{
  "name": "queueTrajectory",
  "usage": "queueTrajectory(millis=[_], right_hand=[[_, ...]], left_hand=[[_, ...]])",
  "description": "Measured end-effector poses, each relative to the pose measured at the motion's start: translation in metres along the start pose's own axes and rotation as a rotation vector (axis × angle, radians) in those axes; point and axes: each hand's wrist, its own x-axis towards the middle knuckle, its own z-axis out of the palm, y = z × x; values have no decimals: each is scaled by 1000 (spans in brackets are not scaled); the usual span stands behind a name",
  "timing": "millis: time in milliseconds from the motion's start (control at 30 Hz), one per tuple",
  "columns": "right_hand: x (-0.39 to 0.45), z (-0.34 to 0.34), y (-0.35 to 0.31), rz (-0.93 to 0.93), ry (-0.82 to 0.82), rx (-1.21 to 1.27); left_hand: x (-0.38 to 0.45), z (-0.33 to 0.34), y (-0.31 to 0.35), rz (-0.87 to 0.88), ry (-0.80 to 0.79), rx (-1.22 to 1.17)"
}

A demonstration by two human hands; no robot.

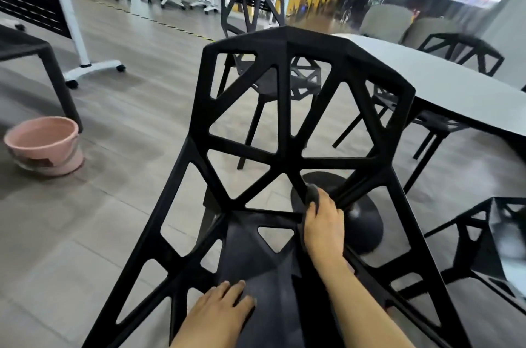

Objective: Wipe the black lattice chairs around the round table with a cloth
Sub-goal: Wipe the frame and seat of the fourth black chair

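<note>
Dark cloth (313, 194) lay bunched under the right hand (324, 226), fingers curled round it against the lattice chair (284, 108) back's lower strut. Left hand (220, 308) rested flat, fingers straight, on the seat (table (444, 86) just beside).

The chair (287, 120) up front looks like moulded black plastic, matt with a slightly grainy texture on the lattice bars, and the seat panel has a dull sheen where light hits it. The cloth (313, 195) is dark grey and soft-looking, kind of fuzzy, bunched under the right hand (324, 231). The desk (444, 86) top is smooth and pale with a low satin finish; its base (364, 222) is black and glossier, catching a highlight. The floor (113, 205) reads as grey wood-look planks, matt. The bucket (42, 145) is pink plastic, smooth, a bit shiny. The second chair (506, 248) on the right shows a shiny patch.
</note>
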Motion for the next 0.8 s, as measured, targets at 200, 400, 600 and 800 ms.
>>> queueTrajectory(millis=[200,400,600,800], right_hand=[[35,-19,-15,228,-216,-13],[35,-43,-61,60,-110,134],[74,-83,-125,-231,384,512],[140,-37,-202,-249,415,264]], left_hand=[[7,0,-13,-11,89,77],[0,-10,-8,-62,148,-29],[15,-105,-25,-1,1030,60],[56,-184,-53,-300,1156,-547]])
